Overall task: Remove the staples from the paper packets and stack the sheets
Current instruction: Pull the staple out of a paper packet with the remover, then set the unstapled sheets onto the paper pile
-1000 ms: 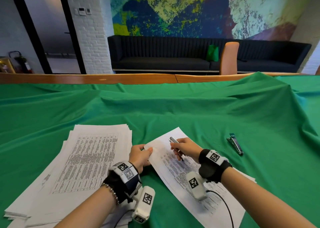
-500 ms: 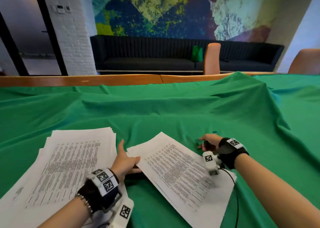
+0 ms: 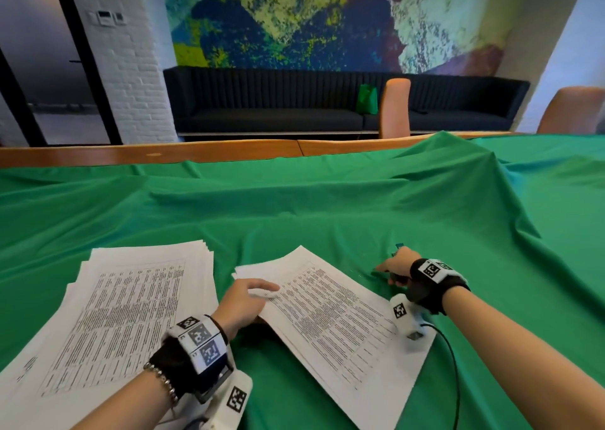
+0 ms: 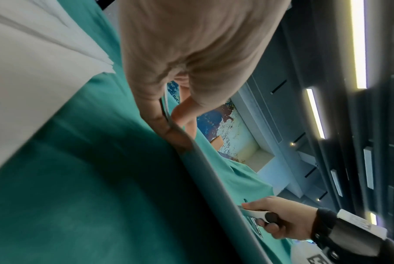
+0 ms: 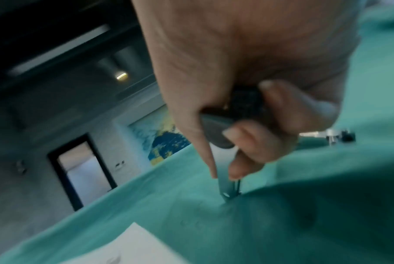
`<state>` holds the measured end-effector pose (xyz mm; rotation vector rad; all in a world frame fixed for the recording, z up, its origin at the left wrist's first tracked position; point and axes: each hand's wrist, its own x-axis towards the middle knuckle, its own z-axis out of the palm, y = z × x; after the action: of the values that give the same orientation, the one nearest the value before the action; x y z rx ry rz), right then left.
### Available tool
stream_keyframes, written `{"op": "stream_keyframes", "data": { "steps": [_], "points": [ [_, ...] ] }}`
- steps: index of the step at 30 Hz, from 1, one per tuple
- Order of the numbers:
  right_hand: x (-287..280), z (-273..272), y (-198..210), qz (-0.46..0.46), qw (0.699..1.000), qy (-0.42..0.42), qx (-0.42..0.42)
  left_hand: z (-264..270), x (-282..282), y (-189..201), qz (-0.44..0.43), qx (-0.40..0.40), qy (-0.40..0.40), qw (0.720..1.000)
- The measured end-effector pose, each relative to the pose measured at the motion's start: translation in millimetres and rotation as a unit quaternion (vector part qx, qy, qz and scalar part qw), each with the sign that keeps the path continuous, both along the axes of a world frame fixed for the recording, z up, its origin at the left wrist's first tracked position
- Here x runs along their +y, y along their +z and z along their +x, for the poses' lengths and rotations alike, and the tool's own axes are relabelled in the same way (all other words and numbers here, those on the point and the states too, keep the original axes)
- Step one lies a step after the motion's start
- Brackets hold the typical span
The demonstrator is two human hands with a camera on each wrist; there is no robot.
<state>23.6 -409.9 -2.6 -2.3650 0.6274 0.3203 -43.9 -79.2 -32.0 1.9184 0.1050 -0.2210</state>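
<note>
We look across a table draped in green cloth [image 3: 327,207], its wooden edge [image 3: 147,154] at twelve o'clock, with a dark sofa [image 3: 278,115] and a painted mural [image 3: 311,20] beyond. Our left hand [image 3: 244,302] pinches the near edge of the paper packet [image 3: 337,325] at six o'clock, thumb on top. The stacked sheets [image 3: 124,302] lie at eight o'clock. Half a second ago the left hand lay flat between the papers; now it grips the packet. Our right hand [image 3: 397,266], at four o'clock, stays curled round the staple remover [image 5: 227,171], its tip touching the cloth.
</note>
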Motion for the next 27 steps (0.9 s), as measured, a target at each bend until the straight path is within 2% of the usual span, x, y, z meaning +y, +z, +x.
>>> {"op": "stream_keyframes", "data": {
  "steps": [2,8,16,24,27],
  "points": [
    [-4,0,3,-0.006,1.000,-0.006,-0.018,5,4,1,0.032,-0.035,0.029,0.998],
    [-14,-1,7,0.147,0.987,-0.055,-0.039,18,29,26,0.036,-0.082,0.064,0.994],
    [-24,-3,6,0.261,0.964,-0.053,-0.011,31,78,72,0.042,-0.112,0.124,0.985],
    [-18,-7,13,0.247,0.964,-0.082,-0.054,59,148,60,0.051,-0.082,0.177,0.979],
    [-8,-3,9,0.246,0.964,-0.082,-0.058,63,155,53,0.081,-0.063,0.169,0.980]
  ]
}}
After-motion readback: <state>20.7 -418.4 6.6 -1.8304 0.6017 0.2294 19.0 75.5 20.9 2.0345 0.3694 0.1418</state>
